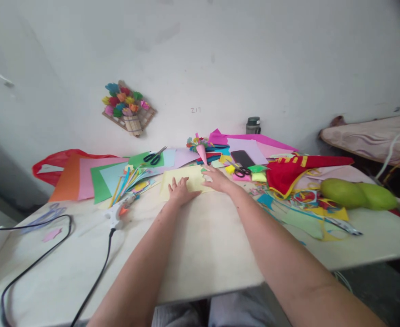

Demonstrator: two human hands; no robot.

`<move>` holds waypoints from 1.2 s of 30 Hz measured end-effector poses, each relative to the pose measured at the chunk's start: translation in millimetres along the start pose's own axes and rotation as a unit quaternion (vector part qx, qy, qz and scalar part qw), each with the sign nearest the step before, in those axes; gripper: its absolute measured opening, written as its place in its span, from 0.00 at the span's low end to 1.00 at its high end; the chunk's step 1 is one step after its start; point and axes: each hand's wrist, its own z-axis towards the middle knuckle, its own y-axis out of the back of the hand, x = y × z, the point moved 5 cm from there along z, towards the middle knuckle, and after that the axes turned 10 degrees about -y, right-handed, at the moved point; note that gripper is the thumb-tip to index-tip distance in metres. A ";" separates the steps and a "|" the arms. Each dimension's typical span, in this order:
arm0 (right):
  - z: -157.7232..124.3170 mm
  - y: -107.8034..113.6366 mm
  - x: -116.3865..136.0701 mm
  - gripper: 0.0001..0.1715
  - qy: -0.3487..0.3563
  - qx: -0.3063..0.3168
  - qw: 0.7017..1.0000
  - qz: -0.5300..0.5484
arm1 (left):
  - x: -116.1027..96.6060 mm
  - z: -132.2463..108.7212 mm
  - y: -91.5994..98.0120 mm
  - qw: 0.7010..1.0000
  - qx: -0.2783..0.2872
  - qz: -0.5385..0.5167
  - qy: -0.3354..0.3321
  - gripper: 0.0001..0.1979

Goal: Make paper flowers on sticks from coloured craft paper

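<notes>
A pale yellow sheet of paper (193, 176) lies on the table in front of me. My left hand (180, 191) rests on its left part, fingers spread. Over the sheet's right edge is my right hand (218, 179), its fingers stretched out and apart; whether each fingertip presses the paper I cannot tell. Just beyond the right fingers is a pink paper cone (202, 152) topped with small coloured paper pieces. Black-handled scissors (241, 171) and a dark phone (242, 159) lie to the right of that hand.
A white glue gun (114, 215) with a black cord lies left, below several paper strips (127, 181). Coloured sheets (86, 177) and another pair of scissors (155, 157) lie behind. Right are paper scraps (300, 222), red cloth (282, 177) and green fruits (343, 192). A bottle (253, 125) stands at the wall.
</notes>
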 end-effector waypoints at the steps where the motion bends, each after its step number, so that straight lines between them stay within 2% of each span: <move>1: -0.3 -3.0 8.9 0.28 0.010 -0.002 0.998 0.062 | 0.6 -0.4 -1.0 1.000 -0.002 0.000 0.001 0.43; 4: -3.6 -26.4 31.2 0.32 0.012 0.080 0.971 0.225 | 1.4 -0.3 -5.1 1.000 0.003 0.006 -0.003 0.40; 5: -5.7 -36.0 37.1 0.34 0.013 0.118 0.962 0.247 | 1.2 0.1 -6.7 1.000 0.013 0.009 -0.008 0.38; 7: -9.4 -48.4 43.6 0.36 0.011 0.146 0.956 0.253 | 0.2 0.4 -8.1 0.999 0.031 0.017 -0.021 0.35; 11: -12.4 -57.4 46.3 0.37 0.017 0.157 0.970 0.183 | -1.8 -5.0 -1.1 0.996 0.065 0.001 -0.059 0.32; 14: -9.9 -60.2 45.2 0.37 0.040 0.162 0.979 0.113 | 4.7 -14.7 8.2 0.993 0.087 -0.023 -0.080 0.32; 17: -3.8 -64.7 38.3 0.34 0.058 0.171 0.983 0.038 | 23.9 -23.1 19.1 0.996 0.046 -0.014 -0.072 0.33; 20: 2.9 -65.6 28.1 0.29 0.073 0.168 0.983 -0.015 | 44.9 -28.6 24.4 0.997 0.013 -0.020 -0.068 0.30; 23: 4.1 -61.7 20.6 0.27 0.085 0.170 0.981 -0.036 | 57.3 -32.1 27.8 0.997 0.001 -0.037 -0.072 0.23; 27: -1.8 -52.7 18.0 0.28 0.083 0.159 0.984 -0.012 | 59.1 -36.5 32.7 0.995 0.004 -0.062 -0.078 0.16; 30: -3.5 -47.3 19.7 0.27 0.090 0.115 0.989 0.033 | 55.6 -39.4 35.6 0.993 0.004 -0.085 -0.084 0.12; 36: 1.4 -46.0 22.9 0.11 0.091 0.028 0.991 0.097 | 55.8 -39.5 34.9 0.989 -0.004 -0.118 -0.090 0.12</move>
